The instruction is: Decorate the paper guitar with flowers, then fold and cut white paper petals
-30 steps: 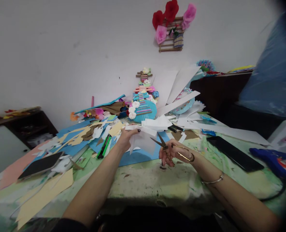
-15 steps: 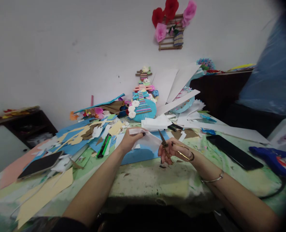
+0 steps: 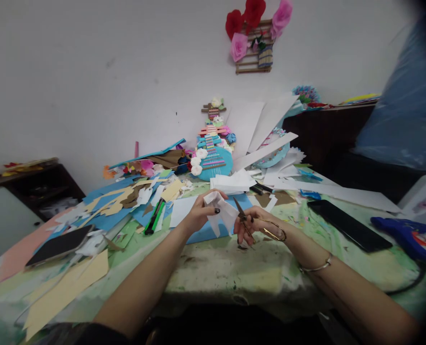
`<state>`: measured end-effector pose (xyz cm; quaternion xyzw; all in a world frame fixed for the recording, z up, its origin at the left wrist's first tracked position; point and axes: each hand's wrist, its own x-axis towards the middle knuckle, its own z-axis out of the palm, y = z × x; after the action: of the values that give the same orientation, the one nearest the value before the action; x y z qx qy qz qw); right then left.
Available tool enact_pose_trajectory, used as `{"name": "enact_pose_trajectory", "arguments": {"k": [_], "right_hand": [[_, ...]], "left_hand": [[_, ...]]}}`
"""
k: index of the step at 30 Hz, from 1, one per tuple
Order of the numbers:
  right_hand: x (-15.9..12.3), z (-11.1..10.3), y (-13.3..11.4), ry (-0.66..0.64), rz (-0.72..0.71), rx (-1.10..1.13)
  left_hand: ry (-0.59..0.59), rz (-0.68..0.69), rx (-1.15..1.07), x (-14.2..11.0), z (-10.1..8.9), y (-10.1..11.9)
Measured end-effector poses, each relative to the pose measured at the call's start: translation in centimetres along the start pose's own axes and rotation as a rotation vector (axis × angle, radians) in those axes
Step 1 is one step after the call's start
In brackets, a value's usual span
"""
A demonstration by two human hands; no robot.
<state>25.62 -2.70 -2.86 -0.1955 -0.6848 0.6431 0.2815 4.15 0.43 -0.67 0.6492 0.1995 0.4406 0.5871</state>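
Note:
My left hand (image 3: 200, 212) pinches a piece of white paper (image 3: 224, 213), which hangs folded and partly cut over the table's middle. Just to its right, my right hand (image 3: 253, 225) is closed around a pair of scissors (image 3: 241, 210) with gold handles. The dark blades point up and to the left, beside the paper's right edge. A blue sheet (image 3: 207, 231) lies flat beneath the paper. Further back rests a stack of white paper (image 3: 232, 181). Behind that stands a blue paper lute-shaped craft (image 3: 216, 164) with white flowers.
A green-and-black utility knife (image 3: 155, 216) and paper scraps (image 3: 123, 200) lie to the left, near a phone (image 3: 60, 245). On the right are a black phone (image 3: 349, 225) and a blue glue gun (image 3: 407, 237). Long white strips (image 3: 337, 192) lie at the back right.
The white paper has turned in my left hand and now hangs down with its flaps showing. My left hand has shifted slightly right. The scissors remain in my right hand, blades angled slightly more leftward.

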Motion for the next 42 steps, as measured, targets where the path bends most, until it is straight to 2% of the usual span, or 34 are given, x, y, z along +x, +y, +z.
{"name": "enact_pose_trajectory", "arguments": {"k": [5, 12, 17, 35, 42], "right_hand": [[0.1, 0.1, 0.0, 0.004, 0.012, -0.006], [0.0, 0.1, 0.1, -0.005, -0.023, -0.017], [0.2, 0.1, 0.1, 0.023, -0.026, -0.032], [0.3, 0.2, 0.0, -0.012, -0.04, -0.01], [0.3, -0.1, 0.5, -0.015, -0.045, -0.014]], "left_hand": [[0.093, 0.038, 0.125, 0.0, 0.6, -0.2], [0.073, 0.063, 0.132, 0.3, 0.0, -0.9], [0.126, 0.102, 0.169, 0.4, -0.3, -1.2], [0.22, 0.134, 0.191, 0.2, 0.3, -1.0], [0.126, 0.076, 0.163, 0.1, 0.5, -0.9]]}}
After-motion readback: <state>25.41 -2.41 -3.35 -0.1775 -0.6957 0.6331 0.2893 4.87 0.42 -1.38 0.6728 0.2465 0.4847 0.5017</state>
